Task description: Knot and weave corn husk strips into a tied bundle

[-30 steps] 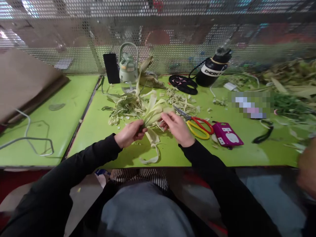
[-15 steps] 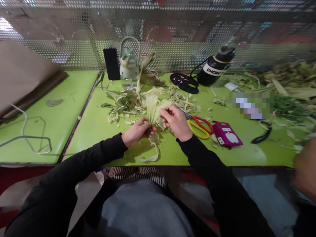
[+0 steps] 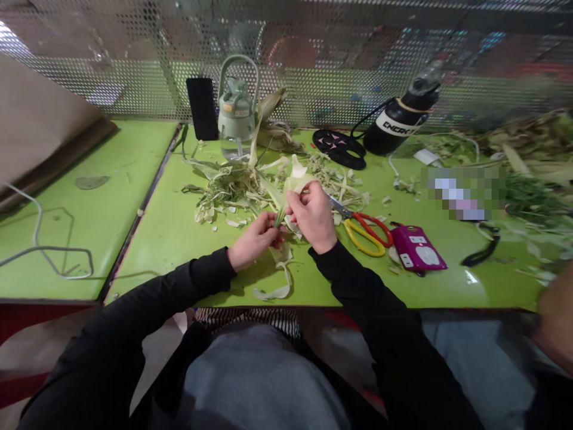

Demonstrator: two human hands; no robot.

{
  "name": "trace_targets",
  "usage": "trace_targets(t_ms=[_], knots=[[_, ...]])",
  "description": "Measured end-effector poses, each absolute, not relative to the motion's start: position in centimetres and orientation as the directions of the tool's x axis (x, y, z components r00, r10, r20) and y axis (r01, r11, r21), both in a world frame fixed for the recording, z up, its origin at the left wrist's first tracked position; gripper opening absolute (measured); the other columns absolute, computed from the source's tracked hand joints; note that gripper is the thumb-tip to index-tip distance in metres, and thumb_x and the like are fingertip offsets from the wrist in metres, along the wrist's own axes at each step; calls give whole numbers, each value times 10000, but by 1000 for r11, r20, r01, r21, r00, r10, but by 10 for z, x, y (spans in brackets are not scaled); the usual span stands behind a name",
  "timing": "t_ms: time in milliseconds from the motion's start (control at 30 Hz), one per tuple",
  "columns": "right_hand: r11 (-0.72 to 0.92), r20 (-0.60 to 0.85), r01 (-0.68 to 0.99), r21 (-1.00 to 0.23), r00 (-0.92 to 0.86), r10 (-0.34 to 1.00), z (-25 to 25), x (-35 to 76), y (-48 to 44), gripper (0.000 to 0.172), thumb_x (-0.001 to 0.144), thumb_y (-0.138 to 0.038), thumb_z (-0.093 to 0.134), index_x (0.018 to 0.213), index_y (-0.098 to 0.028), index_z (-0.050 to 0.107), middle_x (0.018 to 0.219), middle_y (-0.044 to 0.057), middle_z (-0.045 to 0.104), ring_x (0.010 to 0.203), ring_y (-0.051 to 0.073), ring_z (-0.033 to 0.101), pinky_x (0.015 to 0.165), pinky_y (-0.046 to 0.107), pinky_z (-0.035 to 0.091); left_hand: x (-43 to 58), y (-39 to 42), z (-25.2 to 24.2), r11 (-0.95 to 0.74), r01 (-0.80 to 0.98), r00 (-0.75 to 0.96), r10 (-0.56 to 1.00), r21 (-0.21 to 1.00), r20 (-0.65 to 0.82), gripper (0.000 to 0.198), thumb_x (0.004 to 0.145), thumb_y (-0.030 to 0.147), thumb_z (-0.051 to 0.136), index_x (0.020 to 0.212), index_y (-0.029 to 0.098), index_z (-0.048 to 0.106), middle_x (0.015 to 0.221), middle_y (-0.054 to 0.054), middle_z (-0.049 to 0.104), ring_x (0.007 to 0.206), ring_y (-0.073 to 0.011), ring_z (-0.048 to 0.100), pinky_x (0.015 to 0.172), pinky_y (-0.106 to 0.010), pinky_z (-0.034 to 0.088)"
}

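Over the green worktop, the pale husk bunch is between your left grip, closed around its lower end, and your right grip, pinched on its leaves. Farther back stand a green bottle and a black bottle, contents hard to make out.

Your green table bears a heap of husk scraps, scissors and a purple socket block to your right, and a phone, pale bottle and black bottle toward the back.
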State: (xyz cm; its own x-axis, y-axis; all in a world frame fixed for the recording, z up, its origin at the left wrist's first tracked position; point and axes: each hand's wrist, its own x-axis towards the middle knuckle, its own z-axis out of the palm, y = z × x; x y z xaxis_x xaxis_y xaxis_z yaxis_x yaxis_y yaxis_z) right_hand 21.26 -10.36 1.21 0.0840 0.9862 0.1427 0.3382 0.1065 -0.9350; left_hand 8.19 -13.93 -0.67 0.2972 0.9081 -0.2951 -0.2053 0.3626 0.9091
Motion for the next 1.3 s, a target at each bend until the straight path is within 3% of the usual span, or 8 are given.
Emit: trace_targets(t_ms=[267,433,600,833,933,1067,1200,1300], knots=[[171,158,308,-936,-66,985,3,217,-106,404,846,-518,625,621,-205,502,508,-38,499,452,86,457,465,262,352,78,-139,-7,297,-210,255,936,932,-241,248,983,174,428,736,186,410,618,45,464,517,-61,385,512,-209,300],[179,187,187,-966,27,982,2,221,-105,268,837,-463,645,847,-239,498,599,-63,533,451,84,455,433,242,361,77,-134,-6,279,-206,228,946,938,-231,121,963,104,457,889,194,427,567,83,417,481,-59,347,483,-194,266],[167,175,123,-978,59,983,-1,221,-108,245,824,-415,650,834,-242,477,589,-67,533,453,83,463,420,234,370,70,-132,-11,272,-217,238,946,938,-220,151,926,102,503,888,204,398,620,71,488,464,-45,372,466,-179,273],[159,159,31,-987,2,987,-1,217,-114,297,785,-439,706,809,-211,517,566,-67,569,444,70,492,410,213,386,65,-129,-16,304,-343,254,941,889,-224,459,935,543,487,675,187,357,595,64,341,456,-35,265,432,-172,216],[178,178,-7,-984,-1,984,-1,217,-114,287,785,-435,709,826,-216,529,566,-69,575,444,71,494,396,208,383,65,-128,-17,256,-366,249,953,895,-171,352,918,434,569,723,171,441,615,55,423,506,-43,384,500,-159,334],[193,194,-32,-981,-2,981,0,217,-113,252,789,-398,707,828,-231,523,568,-73,571,441,77,502,381,210,386,65,-128,-15,271,-356,308,938,895,-161,142,948,253,462,849,158,497,688,14,561,594,-75,546,594,-187,434],[183,182,-67,-981,14,983,1,217,-114,240,771,-364,722,840,-239,529,568,-73,578,444,87,514,374,213,383,67,-130,-10,326,-388,320,925,862,-206,143,890,142,410,764,197,372,641,38,513,503,-69,482,527,-205,431],[199,199,-27,-980,-6,980,4,218,-118,214,800,-372,696,750,-223,551,516,-67,550,408,82,479,378,221,379,67,-131,-6,300,-454,298,938,839,-175,170,888,190,457,774,212,333,645,62,457,480,-54,405,445,-169,355]])
